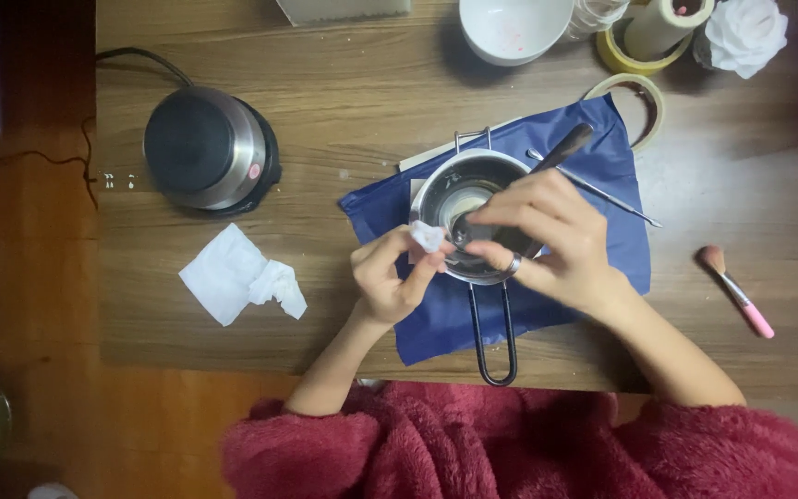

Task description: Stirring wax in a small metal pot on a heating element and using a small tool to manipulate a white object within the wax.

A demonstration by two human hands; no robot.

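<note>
A person in a fuzzy red top leaned over a wooden surface (344,102). A small metal pot (462,199) with a loop handle sat on a blue cloth (602,176). The left hand (388,277) pinched a scrap of white tissue (428,237) at the pot's near rim. The right hand (547,242) hovered over the pot, fingers curled round something I could not make out. A crumpled tissue (237,275), a round hot plate (210,148) and a pink brush (737,291) lay nearby

Wood-grain worktop (344,83) under soft indoor light, orange-brown wooden floor (39,305) along its left edge, dim shadowed corner lower left
</note>
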